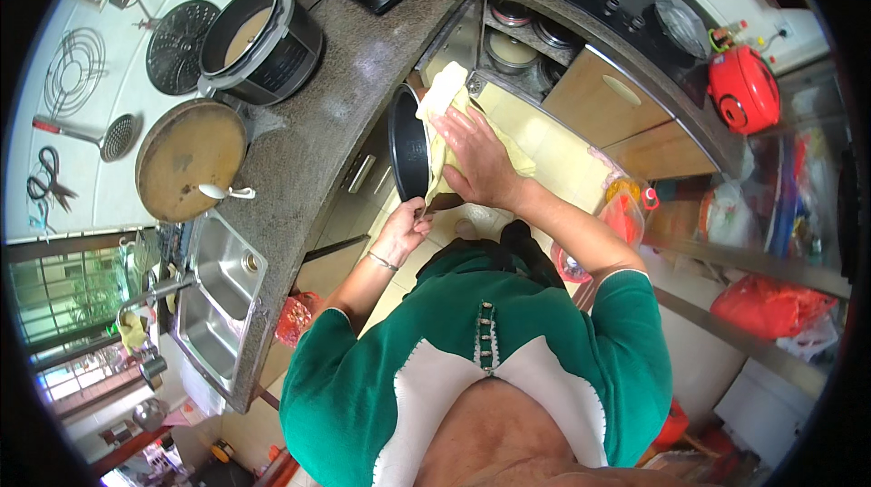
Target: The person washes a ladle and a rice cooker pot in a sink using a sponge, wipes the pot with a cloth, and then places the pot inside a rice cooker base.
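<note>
Pot [408, 153], dark and tipped on its side, hung between counter [308, 138] and cupboards, its rim pinched by the left hand [404, 226] while the right hand [476, 160] pressed a yellow cloth [446, 97] flat against it. Red bags [769, 304], probably plastic, sat on the shelf at right.

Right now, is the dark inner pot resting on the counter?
No: the left hand holds the dark inner pot off the counter while the right hand presses a yellow cloth.
</note>
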Available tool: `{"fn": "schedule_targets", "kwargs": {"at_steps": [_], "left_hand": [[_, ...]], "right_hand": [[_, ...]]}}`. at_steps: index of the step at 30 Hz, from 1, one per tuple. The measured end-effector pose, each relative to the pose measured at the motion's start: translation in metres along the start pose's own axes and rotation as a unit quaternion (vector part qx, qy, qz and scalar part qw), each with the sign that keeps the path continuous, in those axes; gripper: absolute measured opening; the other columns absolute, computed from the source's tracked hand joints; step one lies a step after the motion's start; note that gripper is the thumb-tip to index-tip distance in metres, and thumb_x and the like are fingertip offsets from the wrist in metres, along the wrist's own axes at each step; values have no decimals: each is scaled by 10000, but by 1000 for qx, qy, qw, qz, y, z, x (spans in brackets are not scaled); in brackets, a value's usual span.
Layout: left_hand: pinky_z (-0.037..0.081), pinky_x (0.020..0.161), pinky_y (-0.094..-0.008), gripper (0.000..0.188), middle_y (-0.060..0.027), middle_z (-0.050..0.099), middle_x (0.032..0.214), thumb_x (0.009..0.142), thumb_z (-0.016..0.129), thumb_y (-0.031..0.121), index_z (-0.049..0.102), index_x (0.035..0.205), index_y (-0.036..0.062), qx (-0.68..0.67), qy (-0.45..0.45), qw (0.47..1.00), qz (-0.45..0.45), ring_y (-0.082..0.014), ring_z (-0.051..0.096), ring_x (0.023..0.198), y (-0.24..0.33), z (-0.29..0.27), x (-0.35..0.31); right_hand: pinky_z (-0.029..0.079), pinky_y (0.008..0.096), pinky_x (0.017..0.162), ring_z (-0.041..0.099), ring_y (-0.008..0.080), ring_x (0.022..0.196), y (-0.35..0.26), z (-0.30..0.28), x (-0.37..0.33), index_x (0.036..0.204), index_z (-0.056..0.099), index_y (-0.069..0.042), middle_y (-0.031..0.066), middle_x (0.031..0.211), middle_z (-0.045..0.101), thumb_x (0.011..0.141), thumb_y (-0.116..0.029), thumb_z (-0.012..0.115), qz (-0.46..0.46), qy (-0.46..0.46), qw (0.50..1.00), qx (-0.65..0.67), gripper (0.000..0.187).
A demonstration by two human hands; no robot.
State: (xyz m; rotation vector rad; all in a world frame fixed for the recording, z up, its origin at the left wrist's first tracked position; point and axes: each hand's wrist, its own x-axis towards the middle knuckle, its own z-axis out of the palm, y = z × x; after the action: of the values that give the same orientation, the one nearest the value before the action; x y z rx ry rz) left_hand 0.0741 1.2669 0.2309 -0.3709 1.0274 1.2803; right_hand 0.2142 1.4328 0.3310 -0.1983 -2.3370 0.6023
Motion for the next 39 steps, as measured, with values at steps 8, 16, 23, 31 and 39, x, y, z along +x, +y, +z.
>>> {"fn": "schedule_targets", "kwargs": {"at_steps": [8, 16, 23, 31, 39], "left_hand": [[339, 357, -232, 183, 7, 515, 645, 838, 565, -26, 532, 963, 103, 218, 5, 973, 75, -96, 451, 454, 39, 8, -44], [553, 712, -306, 305, -99, 640, 1043, 940, 551, 153, 545, 1223, 41, 96, -219, 971, 29, -196, 649, 851, 45, 18, -4], [533, 820, -335, 395, -123, 606, 1179, 981, 521, 267, 516, 1288, 19, -10, -238, 966, 98, -209, 625, 977, 20, 73, 42], [508, 889, -337, 391, -121, 621, 1193, 1004, 532, 294, 556, 1250, -9, 130, -42, 865, 483, -196, 608, 1021, -37, 150, 72], [483, 768, -362, 253, -103, 636, 887, 875, 740, 213, 668, 945, -19, 358, 196, 626, 664, -227, 610, 809, -28, 181, 80]], "right_hand": [[356, 426, 1114, 445, 388, 1312, 17, -36, 15, 1401, 417, 1, 216, 1370, 504, 883, -192, 555, 75, 15, 995, 59, 570], [409, 308, 1008, 535, 160, 1135, 85, -78, 13, 1305, 568, -32, 77, 1249, 596, 983, -305, 456, 299, -105, 769, 555, 437], [478, 357, 1004, 609, 217, 1157, 98, -70, -24, 1321, 548, 1, 122, 1275, 616, 1007, -407, 421, 377, 103, 516, 762, 530], [535, 343, 919, 652, 210, 1042, 115, -5, -81, 1258, 578, -6, 108, 1186, 659, 1026, -288, 396, 293, 238, 402, 834, 408], [545, 349, 898, 670, 223, 974, 141, 41, -122, 1206, 602, -3, 110, 1113, 686, 1019, -230, 402, 361, 383, 357, 772, 356]]}}
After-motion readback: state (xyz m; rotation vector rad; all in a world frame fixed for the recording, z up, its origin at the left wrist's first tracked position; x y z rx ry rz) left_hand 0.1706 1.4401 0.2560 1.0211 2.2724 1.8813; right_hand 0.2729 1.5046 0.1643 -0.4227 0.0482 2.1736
